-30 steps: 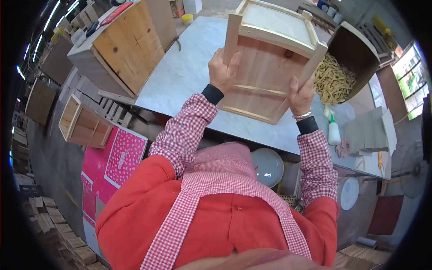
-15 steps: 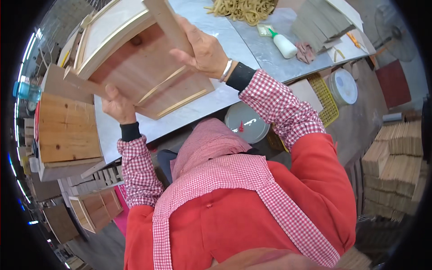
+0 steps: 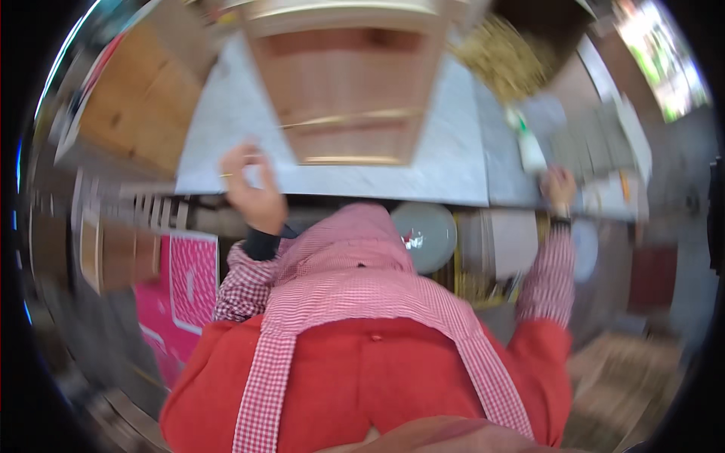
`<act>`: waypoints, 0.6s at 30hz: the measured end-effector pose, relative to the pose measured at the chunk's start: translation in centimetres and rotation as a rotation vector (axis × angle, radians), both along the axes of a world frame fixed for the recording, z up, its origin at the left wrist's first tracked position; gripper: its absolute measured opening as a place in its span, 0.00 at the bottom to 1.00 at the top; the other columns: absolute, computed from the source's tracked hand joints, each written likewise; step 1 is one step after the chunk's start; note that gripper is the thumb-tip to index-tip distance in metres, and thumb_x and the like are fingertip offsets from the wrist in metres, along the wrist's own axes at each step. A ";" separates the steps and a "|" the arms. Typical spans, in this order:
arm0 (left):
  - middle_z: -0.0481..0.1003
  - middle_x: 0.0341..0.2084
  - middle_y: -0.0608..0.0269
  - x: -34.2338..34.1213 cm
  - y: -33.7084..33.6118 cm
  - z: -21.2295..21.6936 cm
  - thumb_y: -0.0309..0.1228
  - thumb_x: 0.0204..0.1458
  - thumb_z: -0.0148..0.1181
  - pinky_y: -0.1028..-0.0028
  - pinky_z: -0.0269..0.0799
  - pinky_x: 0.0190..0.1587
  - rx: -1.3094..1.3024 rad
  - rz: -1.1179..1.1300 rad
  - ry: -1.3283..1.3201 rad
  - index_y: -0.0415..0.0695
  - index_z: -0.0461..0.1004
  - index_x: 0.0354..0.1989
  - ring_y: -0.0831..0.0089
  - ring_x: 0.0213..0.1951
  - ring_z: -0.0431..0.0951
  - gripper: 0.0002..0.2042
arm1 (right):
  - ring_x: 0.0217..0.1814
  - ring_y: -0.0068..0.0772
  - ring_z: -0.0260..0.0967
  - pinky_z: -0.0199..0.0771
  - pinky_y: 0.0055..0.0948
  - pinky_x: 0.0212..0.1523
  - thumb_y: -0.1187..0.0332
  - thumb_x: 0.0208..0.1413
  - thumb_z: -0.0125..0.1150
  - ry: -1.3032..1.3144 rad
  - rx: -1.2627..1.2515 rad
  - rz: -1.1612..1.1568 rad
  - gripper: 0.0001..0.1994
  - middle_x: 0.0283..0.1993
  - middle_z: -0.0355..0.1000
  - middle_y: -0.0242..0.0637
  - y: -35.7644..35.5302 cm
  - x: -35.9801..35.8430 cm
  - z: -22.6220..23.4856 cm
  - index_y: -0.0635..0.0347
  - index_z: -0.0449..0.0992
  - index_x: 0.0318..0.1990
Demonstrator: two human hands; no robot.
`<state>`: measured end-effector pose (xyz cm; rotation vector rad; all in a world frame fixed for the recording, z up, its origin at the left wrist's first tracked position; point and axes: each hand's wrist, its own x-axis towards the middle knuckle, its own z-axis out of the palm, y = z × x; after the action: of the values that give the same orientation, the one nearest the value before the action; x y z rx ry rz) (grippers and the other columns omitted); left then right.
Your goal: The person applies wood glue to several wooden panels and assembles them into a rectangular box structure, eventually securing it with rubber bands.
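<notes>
A wooden drawer-like frame (image 3: pixel 343 90) with pale strips across its reddish-brown panel rests on the grey-white tabletop (image 3: pixel 219 143), apart from both hands. My left hand (image 3: pixel 255 196) hovers at the table's front edge, left of the frame, with fingers loosely curled and thumb apart; it appears to hold nothing. My right hand (image 3: pixel 559 189) reaches to the table's right part, beside a white squeeze bottle (image 3: pixel 531 153) with a green tip. Motion smears its fingers, and the pink cloth seen there earlier is hidden or blurred into the hand.
A heap of yellowish curled strips (image 3: pixel 504 60) lies at the back right. Grey stacked sheets (image 3: pixel 593 147) stand beyond the bottle. Below the table edge sits a round bucket (image 3: pixel 427 238). A wooden box (image 3: pixel 136 102) stands at left, stacked boards (image 3: pixel 627 377) at lower right.
Both hands have let go of the wooden frame, which now rests on the table. My right hand has moved right, beside the bottle; the left has drawn back. The view has turned.
</notes>
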<state>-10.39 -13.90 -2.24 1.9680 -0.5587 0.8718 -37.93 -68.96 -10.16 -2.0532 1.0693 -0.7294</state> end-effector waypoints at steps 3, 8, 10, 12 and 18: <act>0.74 0.47 0.53 -5.9 -0.4 0.7 0.20 0.53 0.62 0.68 0.70 0.51 -0.071 -0.413 0.195 0.37 0.75 0.51 0.62 0.45 0.75 0.16 | 0.26 0.21 0.68 0.75 0.25 0.27 0.81 0.63 0.49 -0.597 0.158 0.065 0.10 0.32 0.73 0.35 10.2 2.7 6.7 0.62 0.69 0.49; 0.74 0.52 0.50 -9.4 -2.9 0.3 0.27 0.57 0.60 0.67 0.71 0.55 -0.253 -0.768 0.391 0.39 0.72 0.61 0.60 0.53 0.75 0.21 | 0.47 0.37 0.75 0.76 0.32 0.47 0.78 0.52 0.63 -0.280 -0.317 0.876 0.18 0.49 0.75 0.43 34.0 9.3 9.3 0.61 0.74 0.51; 0.74 0.52 0.51 -8.5 -1.7 0.1 0.27 0.59 0.59 0.70 0.71 0.55 -0.339 -0.880 0.575 0.39 0.70 0.63 0.63 0.53 0.75 0.22 | 0.55 0.41 0.72 0.73 0.36 0.53 0.78 0.47 0.66 -0.207 -0.195 1.079 0.23 0.55 0.73 0.47 38.3 11.7 10.1 0.63 0.74 0.55; 0.75 0.51 0.56 -7.2 0.4 0.8 0.26 0.62 0.57 0.72 0.71 0.55 -0.511 -0.844 0.669 0.37 0.68 0.63 0.71 0.52 0.75 0.21 | 0.57 0.42 0.71 0.71 0.37 0.55 0.78 0.46 0.67 -0.332 -0.293 1.023 0.26 0.58 0.71 0.48 38.4 12.6 12.7 0.65 0.73 0.57; 0.73 0.49 0.50 2.1 -0.2 8.4 0.29 0.64 0.54 0.73 0.72 0.50 -0.851 -0.760 0.144 0.34 0.59 0.66 0.66 0.46 0.75 0.24 | 0.59 0.36 0.69 0.66 0.34 0.60 0.74 0.61 0.57 -0.711 -0.475 0.433 0.21 0.59 0.70 0.44 32.9 17.9 21.0 0.70 0.68 0.62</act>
<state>-8.27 -14.15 6.13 0.9124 -0.6415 0.3656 -20.04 -36.09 10.80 -2.0226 0.0450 -1.4186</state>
